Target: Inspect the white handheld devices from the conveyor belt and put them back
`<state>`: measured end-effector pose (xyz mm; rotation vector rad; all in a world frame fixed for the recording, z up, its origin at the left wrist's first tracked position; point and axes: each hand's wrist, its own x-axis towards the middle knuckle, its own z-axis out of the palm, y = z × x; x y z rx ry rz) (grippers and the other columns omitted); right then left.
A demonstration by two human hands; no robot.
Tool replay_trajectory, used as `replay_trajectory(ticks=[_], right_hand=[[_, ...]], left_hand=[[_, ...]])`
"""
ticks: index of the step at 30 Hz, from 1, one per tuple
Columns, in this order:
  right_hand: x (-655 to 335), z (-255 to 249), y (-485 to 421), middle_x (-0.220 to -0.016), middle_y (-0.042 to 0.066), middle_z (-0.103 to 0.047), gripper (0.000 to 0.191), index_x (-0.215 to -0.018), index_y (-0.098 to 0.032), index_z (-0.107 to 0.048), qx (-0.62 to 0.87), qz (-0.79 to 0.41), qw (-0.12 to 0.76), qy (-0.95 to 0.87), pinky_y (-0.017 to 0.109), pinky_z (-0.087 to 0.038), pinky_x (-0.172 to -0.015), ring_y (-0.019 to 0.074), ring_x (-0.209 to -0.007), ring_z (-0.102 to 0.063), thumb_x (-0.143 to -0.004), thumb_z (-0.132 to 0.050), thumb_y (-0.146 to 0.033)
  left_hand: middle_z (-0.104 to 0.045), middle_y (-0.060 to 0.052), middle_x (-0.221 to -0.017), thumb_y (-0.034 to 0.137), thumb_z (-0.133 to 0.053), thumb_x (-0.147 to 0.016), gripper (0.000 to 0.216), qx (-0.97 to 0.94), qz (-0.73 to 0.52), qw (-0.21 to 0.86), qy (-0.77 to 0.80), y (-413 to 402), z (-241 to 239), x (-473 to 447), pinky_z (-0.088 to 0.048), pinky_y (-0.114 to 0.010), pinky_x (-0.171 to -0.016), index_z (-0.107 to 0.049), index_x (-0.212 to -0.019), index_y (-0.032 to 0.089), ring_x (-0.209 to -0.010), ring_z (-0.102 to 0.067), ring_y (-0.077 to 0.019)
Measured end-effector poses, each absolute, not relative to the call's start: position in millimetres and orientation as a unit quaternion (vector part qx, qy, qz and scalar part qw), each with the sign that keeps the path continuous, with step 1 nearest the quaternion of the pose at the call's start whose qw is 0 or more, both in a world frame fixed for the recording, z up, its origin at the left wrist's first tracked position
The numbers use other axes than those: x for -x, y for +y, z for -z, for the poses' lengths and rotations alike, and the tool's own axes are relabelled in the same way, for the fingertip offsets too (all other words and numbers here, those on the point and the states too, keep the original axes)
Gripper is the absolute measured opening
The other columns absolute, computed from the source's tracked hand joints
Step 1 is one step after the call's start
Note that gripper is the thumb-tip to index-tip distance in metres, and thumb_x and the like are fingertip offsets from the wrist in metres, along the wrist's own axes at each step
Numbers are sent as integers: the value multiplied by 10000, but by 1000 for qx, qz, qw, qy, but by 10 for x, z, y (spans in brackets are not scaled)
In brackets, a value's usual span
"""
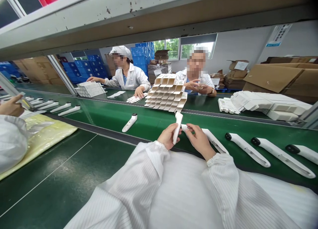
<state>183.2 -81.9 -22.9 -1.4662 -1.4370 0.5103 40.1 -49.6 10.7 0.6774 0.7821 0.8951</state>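
Observation:
My left hand point(168, 136) is closed around a white handheld device point(177, 129), held upright with its angled head at the top. Close by on the right, my right hand point(200, 141) has bent fingers, with the thumb and forefinger at a small white piece; what they hold is partly hidden. Behind that wrist lies another white device point(216, 142) on the green belt, its upper end covered by my hand. Farther right, several like it lie in a row, including one black-headed device point(248, 150). A single device point(129, 123) rests to the left.
Across the belt point(99, 118) stands a stack of open white boxes point(166, 93), with two co-workers behind. Flat white cartons point(263, 103) are piled at the right. At the left, a co-worker's hand point(11, 106) is above a yellow plastic sheet point(49, 136). A shelf beam point(149, 18) runs overhead.

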Motion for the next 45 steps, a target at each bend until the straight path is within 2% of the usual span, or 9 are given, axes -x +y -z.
replay_trajectory(ticks=[5,12,15,19,22,29,36,41,45], right_hand=[[-1688,78,-902,-970,46,-638,378,-1007,-225,-608,459,-477,566,-491,350,-497,-775,210,-882,-590,-702,-650,-445],[-1736,60,-944,-950,30,-633,303,-921,-221,-643,406,-577,573,-417,284,-492,-695,183,-881,-575,-711,-658,-438],[-1759,74,-943,-923,29,-635,291,-906,-220,-639,417,-581,565,-411,273,-488,-684,180,-873,-578,-721,-648,-444],[-1767,76,-947,-930,30,-646,292,-910,-220,-631,416,-587,552,-421,274,-492,-695,182,-880,-585,-733,-640,-453],[-1767,82,-947,-938,30,-651,287,-865,-222,-618,427,-588,548,-416,269,-492,-677,184,-886,-590,-754,-615,-486],[-1769,90,-943,-938,40,-674,279,-860,-237,-630,439,-584,542,-414,284,-490,-651,193,-840,-611,-793,-568,-500],[-1762,120,-925,-864,62,-687,287,-854,-205,-582,507,-565,506,-409,314,-499,-649,186,-701,-642,-832,-506,-481],[-1875,266,-828,-817,45,-662,196,-866,-209,-586,673,-356,393,-516,310,-450,-656,198,-712,-615,-779,-564,-384],[-1939,324,-795,-1073,93,-614,323,-1080,-201,-575,702,-206,358,-580,355,-435,-790,233,-904,-596,-788,-525,-331]], left_hand=[[-610,-18,-757,125,-674,-682,274,-335,-433,783,296,-526,-78,-436,-457,-230,-638,-565,-931,165,-671,-582,-115],[-593,-19,-780,196,-608,-730,169,-363,-433,734,377,-369,-68,-311,-402,-229,-603,-589,-897,177,-678,-558,-116],[-603,-65,-894,210,-583,-756,159,-482,-445,596,463,-143,-95,-21,-409,-254,-659,-600,-909,171,-787,-568,-157],[-473,-160,-1247,145,-614,-722,372,-604,-455,195,625,116,-101,528,-314,-392,-969,-525,-1083,148,-1209,-384,-301],[-396,-221,-1311,160,-620,-719,486,-580,-390,116,706,184,-22,790,-228,-505,-1010,-437,-1167,123,-1280,-270,-386],[-568,-162,-1062,10,-569,-641,296,-556,-365,229,711,213,54,700,-337,-448,-942,-529,-896,156,-1188,-436,-354],[-616,-114,-843,146,-387,-752,255,-312,-461,748,361,-40,-130,288,-437,-266,-508,-566,-930,106,-694,-585,-178],[-592,-80,-696,310,-400,-858,310,-303,-411,784,353,-273,-148,-80,-343,-214,-372,-595,-931,81,-505,-516,-126],[-601,-77,-729,383,-414,-880,355,-326,-377,796,343,-380,-144,-230,-355,-212,-383,-611,-931,93,-530,-529,-121]])
